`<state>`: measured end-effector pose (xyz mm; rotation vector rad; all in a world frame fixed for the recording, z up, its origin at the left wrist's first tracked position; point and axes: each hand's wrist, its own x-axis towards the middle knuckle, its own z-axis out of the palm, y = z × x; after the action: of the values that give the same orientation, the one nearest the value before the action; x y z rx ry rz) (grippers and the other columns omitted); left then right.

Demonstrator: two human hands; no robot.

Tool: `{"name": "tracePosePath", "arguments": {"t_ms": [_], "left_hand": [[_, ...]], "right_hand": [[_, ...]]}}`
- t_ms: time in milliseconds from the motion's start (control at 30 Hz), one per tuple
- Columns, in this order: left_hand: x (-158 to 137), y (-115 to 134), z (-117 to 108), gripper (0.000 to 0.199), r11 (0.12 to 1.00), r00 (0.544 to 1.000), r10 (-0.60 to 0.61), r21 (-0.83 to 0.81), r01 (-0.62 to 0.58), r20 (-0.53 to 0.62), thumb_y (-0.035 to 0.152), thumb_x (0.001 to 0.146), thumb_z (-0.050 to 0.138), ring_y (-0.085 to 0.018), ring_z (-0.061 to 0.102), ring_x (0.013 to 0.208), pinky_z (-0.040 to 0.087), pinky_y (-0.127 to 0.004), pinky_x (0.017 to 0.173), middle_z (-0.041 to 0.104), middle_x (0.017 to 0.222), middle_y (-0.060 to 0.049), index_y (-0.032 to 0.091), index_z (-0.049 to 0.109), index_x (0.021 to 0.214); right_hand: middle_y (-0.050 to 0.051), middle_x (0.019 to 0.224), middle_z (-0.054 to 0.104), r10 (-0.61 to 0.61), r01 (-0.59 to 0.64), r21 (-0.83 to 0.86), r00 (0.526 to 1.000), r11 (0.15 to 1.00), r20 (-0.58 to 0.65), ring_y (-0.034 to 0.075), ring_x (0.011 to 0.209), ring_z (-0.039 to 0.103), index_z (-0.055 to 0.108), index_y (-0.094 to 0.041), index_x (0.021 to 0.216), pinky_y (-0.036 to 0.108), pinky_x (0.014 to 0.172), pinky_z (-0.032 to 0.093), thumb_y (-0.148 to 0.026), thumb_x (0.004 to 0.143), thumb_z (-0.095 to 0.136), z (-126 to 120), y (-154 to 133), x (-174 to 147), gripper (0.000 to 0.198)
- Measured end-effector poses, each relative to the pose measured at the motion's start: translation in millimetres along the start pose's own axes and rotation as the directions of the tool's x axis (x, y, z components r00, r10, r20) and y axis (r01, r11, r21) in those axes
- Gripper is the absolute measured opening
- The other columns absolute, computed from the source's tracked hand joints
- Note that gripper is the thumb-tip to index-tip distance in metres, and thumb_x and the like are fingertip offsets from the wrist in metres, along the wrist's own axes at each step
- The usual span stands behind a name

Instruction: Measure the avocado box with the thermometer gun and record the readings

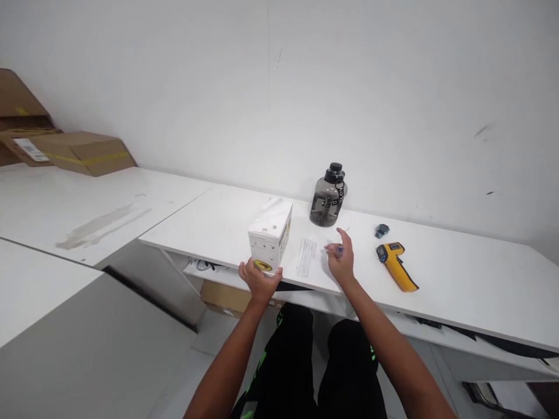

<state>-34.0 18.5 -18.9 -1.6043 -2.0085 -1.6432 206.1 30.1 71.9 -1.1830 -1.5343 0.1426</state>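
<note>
A white printed box (267,235) stands on the table near its front edge. My left hand (261,282) grips the lower front of this box, thumb and fingers on opposite sides. To the right, a printed sheet of paper (307,257) lies flat on the table. Just beyond the sheet, my right hand (341,259) is closed around a slim pen with a blue part (339,251), its index finger raised. Most of the pen is hidden by the fingers.
A dark translucent water bottle (327,201) stands by the wall. Right of my right hand lie a yellow infrared thermometer (398,267) and a small dark teal object (381,230). Cardboard boxes (82,152) sit on the left table. A shelf (312,299) runs below the tabletop.
</note>
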Motion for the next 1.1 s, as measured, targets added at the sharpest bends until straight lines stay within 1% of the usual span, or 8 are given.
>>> {"name": "tracePosePath", "arguments": {"t_ms": [100,167,233,333,433,533,833,1100], "left_hand": [[0.7,-2.9,1.0,0.083,1.000,1.000,0.009,-0.007,-0.009,-0.015,0.049,0.059,0.071,-0.041,0.045,0.119,0.022,-0.067,0.108,0.049,0.118,-0.019,0.014,0.034,0.124],[0.9,-6.1,2.6,0.083,0.999,0.998,0.039,-0.008,-0.039,-0.047,0.051,0.059,0.070,-0.040,0.044,0.119,0.023,-0.067,0.108,0.049,0.117,-0.018,0.014,0.033,0.124],[0.8,-9.5,4.4,0.083,0.997,0.994,0.074,-0.008,-0.075,-0.080,0.052,0.059,0.069,-0.040,0.043,0.120,0.024,-0.066,0.107,0.049,0.117,-0.017,0.015,0.032,0.124],[-0.3,-13.3,6.6,0.084,0.995,0.991,0.094,-0.003,-0.095,-0.092,0.053,0.060,0.068,-0.040,0.041,0.122,0.024,-0.067,0.106,0.048,0.118,-0.017,0.015,0.032,0.125],[-2.0,-14.2,6.8,0.084,0.993,0.987,0.119,0.022,-0.117,-0.111,0.053,0.061,0.067,-0.040,0.039,0.124,0.025,-0.066,0.106,0.047,0.119,-0.018,0.015,0.031,0.127],[-3.2,-12.7,5.4,0.084,0.986,0.978,0.163,0.047,-0.159,-0.128,0.052,0.064,0.066,-0.039,0.043,0.121,0.026,-0.066,0.106,0.048,0.117,-0.017,0.014,0.030,0.129],[-3.5,-10.6,3.5,0.089,0.994,0.990,0.109,0.035,-0.107,-0.086,0.053,0.061,0.067,-0.040,0.043,0.122,0.023,-0.067,0.108,0.047,0.120,-0.020,0.011,0.030,0.130],[-4.7,-14.5,6.9,0.089,0.994,0.990,0.106,0.035,-0.103,-0.093,0.052,0.060,0.067,-0.041,0.038,0.127,0.024,-0.068,0.107,0.045,0.122,-0.019,0.013,0.028,0.130]], "right_hand": [[0.009,0.103,0.064,0.072,-0.097,0.123,0.979,0.988,0.191,0.021,0.083,0.064,0.057,-0.020,0.122,0.038,0.077,0.053,-0.041,0.095,0.038,1.0,-3.6,3.9,0.039],[0.003,0.080,0.064,0.173,-0.220,0.089,0.914,0.971,0.368,0.020,0.075,0.062,0.063,-0.022,0.104,0.037,0.074,0.051,-0.046,0.094,0.040,-0.2,-6.1,6.9,0.035],[0.000,0.072,0.063,0.262,-0.319,0.049,0.849,0.947,0.459,0.020,0.071,0.062,0.064,-0.023,0.090,0.035,0.074,0.049,-0.048,0.090,0.047,-1.6,-8.3,9.3,0.030],[0.001,0.067,0.064,0.349,-0.418,0.046,0.808,0.907,0.474,0.020,0.071,0.060,0.059,-0.023,0.069,0.033,0.074,0.046,-0.049,0.084,0.054,-2.0,-10.4,11.8,0.032],[-0.002,0.056,0.054,0.407,-0.470,0.036,0.797,0.882,0.446,0.018,0.063,0.053,0.052,-0.023,0.056,0.031,0.067,0.042,-0.053,0.080,0.057,0.5,-10.6,13.2,0.039],[-0.003,0.055,0.049,0.425,-0.485,0.020,0.786,0.875,0.448,0.017,0.062,0.049,0.052,-0.023,0.055,0.030,0.063,0.039,-0.052,0.077,0.059,3.2,-10.0,13.5,0.037],[-0.002,0.057,0.054,0.449,-0.513,-0.005,0.747,0.859,0.491,0.017,0.061,0.049,0.058,-0.022,0.060,0.030,0.061,0.036,-0.051,0.077,0.059,4.2,-10.8,11.0,0.033],[-0.001,0.060,0.056,0.415,-0.473,-0.012,0.760,0.881,0.500,0.018,0.064,0.053,0.057,-0.022,0.060,0.030,0.064,0.037,-0.046,0.079,0.057,3.9,-10.7,9.8,0.031]]}}
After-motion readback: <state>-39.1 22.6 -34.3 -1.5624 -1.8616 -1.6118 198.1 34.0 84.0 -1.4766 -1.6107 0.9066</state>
